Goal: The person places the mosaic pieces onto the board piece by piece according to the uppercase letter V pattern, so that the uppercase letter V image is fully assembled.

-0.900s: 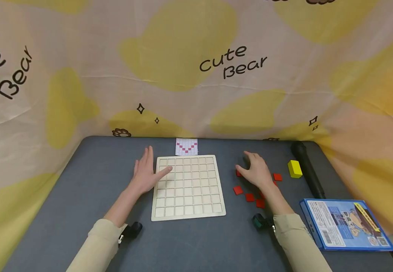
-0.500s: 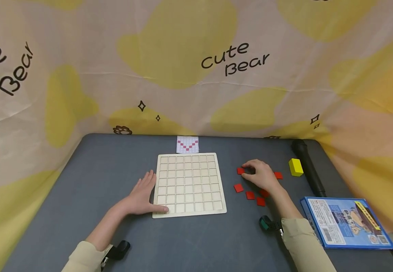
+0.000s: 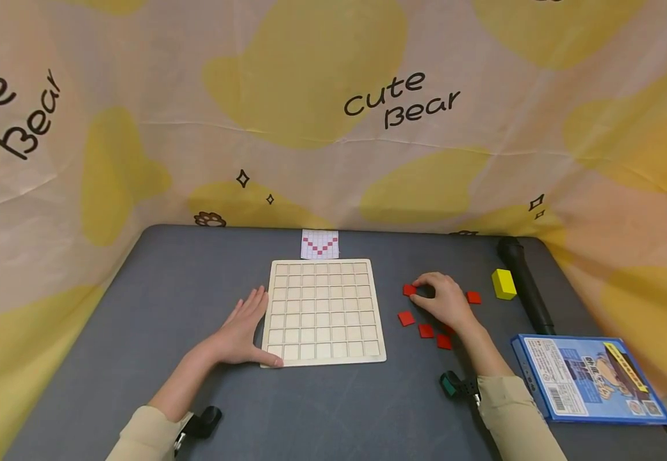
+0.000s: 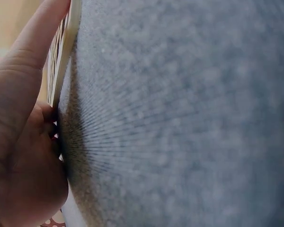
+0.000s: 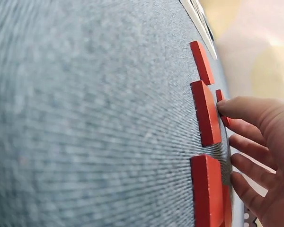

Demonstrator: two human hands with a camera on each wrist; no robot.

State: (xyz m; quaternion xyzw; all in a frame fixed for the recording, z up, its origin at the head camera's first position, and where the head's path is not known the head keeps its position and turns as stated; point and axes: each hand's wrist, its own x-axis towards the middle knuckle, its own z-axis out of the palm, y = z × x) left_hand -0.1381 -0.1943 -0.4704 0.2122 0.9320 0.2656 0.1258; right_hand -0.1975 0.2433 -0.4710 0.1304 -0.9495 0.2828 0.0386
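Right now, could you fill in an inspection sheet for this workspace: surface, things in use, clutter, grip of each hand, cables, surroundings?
Surface: dark grey tabletop.
Job's things: pale gridded board, no tiles in its visible squares; pattern card beyond its far edge; red tiles loose to its right.
Clutter: yellow block, black rod-shaped object, blue box, all at the right.
Left grip: fingers along the board's left edge, thumb at its near-left corner.
Right grip: thumb and fingers at one tile; whether pinched is unclear.
Cables: nothing seen.
Surroundings: "Cute Bear" cloth behind and at both sides.
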